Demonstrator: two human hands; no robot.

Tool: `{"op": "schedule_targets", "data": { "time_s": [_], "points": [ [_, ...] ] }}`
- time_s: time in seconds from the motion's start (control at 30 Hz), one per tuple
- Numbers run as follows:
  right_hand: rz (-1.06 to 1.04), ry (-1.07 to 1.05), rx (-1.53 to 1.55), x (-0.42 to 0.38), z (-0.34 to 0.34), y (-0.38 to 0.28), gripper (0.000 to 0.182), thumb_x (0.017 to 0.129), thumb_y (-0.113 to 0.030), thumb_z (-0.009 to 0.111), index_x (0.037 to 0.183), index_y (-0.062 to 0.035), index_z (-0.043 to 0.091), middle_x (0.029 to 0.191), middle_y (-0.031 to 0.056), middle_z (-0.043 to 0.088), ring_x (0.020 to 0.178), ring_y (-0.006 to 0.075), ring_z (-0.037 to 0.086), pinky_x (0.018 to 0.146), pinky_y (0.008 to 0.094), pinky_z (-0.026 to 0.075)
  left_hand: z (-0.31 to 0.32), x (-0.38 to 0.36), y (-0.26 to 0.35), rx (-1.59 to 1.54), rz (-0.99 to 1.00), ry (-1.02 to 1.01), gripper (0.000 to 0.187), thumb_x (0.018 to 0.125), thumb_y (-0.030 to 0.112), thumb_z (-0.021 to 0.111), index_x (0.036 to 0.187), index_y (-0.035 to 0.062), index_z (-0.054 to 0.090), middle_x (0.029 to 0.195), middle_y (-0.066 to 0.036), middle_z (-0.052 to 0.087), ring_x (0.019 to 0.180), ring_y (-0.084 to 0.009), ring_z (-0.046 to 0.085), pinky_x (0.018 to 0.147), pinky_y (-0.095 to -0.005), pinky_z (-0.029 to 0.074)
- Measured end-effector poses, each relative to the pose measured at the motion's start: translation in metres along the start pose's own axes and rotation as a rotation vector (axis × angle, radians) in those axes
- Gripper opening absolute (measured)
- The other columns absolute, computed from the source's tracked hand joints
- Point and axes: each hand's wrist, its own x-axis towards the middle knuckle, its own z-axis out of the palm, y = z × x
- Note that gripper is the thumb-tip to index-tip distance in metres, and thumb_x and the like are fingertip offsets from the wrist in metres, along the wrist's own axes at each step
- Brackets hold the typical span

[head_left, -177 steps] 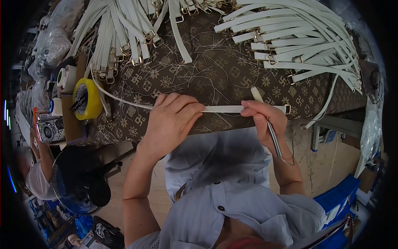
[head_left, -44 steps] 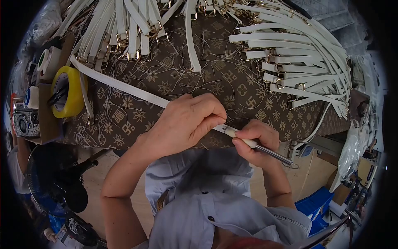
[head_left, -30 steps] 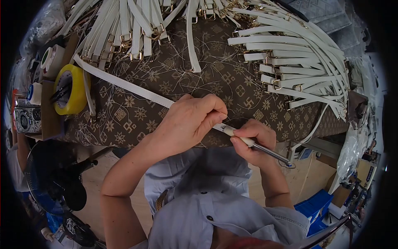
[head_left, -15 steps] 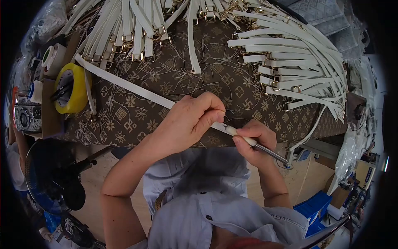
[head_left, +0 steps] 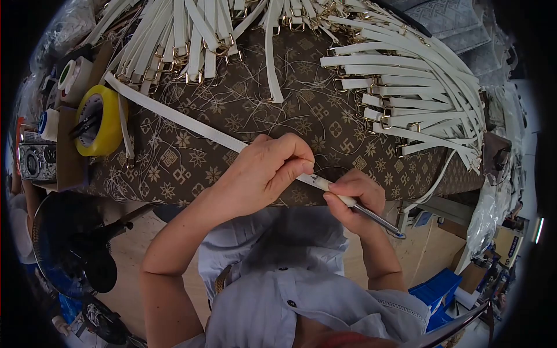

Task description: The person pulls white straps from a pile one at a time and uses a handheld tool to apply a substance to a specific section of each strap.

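A long white strap (head_left: 180,120) runs slantwise over the brown patterned cloth, its far end near the yellow tape roll. My left hand (head_left: 261,174) is closed on the strap close to its near end, thumb and forefinger pinched together. In my right hand (head_left: 357,200), thumb and fingers grip a slim pen-like tool with a pale front section and a silver shaft (head_left: 377,218). The tool's front meets the strap end just right of my left thumb. Small dark marks show there; the exact contact is too small to make out.
White buckled straps (head_left: 429,90) lie fanned at the right, with more bundles (head_left: 185,40) at the back. Loose threads litter the patterned cloth (head_left: 232,122). At left stand a yellow tape roll (head_left: 104,122), thread spools (head_left: 74,78) and a fan (head_left: 75,249). One strap hangs near the front edge.
Both hands keep nearly the same place and grip. The right hand and the silver-shafted tool have shifted very slightly left. The strap lies as before.
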Motion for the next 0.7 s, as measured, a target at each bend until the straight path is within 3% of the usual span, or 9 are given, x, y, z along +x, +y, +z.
{"op": "schedule_targets", "data": {
  "time_s": [0.57, 0.63, 0.7],
  "points": [
    [-0.079, -0.034, -0.038, 0.0022, -0.0002, -0.001, 0.028, 0.066, 0.003, 0.076, 0.088, -0.0111, 0.065, 0.076, 0.0038, 0.061, 0.064, 0.0162, 0.059, 0.052, 0.0262, 0.046, 0.0007, -0.0067, -0.0043, -0.044, -0.017, -0.016, 0.011, 0.094, 0.014, 0.054, 0.095, 0.0032, 0.054, 0.086, -0.005, 0.062, 0.073, -0.0131, 0.059, 0.064, -0.0257, 0.047],
    [-0.081, -0.028, -0.041, 0.0019, 0.0008, -0.0006, 0.028, 0.066, 0.003, 0.076, 0.088, -0.011, 0.065, 0.076, 0.0037, 0.061, 0.064, 0.0163, 0.059, 0.052, 0.0263, 0.046, 0.0035, -0.0069, -0.0048, -0.083, -0.044, 0.033, 0.009, 0.091, 0.018, 0.056, 0.093, 0.0098, 0.055, 0.081, -0.003, 0.062, 0.072, -0.0234, 0.056, 0.076, -0.0324, 0.041],
    [-0.082, -0.023, -0.044, 0.0018, 0.0013, -0.0007, 0.027, 0.066, 0.003, 0.076, 0.088, -0.011, 0.065, 0.076, 0.0036, 0.06, 0.064, 0.0163, 0.059, 0.052, 0.0264, 0.046, 0.0034, -0.007, -0.005, -0.082, -0.041, 0.032, 0.009, 0.091, 0.019, 0.056, 0.093, 0.0099, 0.055, 0.081, -0.003, 0.062, 0.072, -0.0232, 0.056, 0.076, -0.0322, 0.041]
  ]
}}
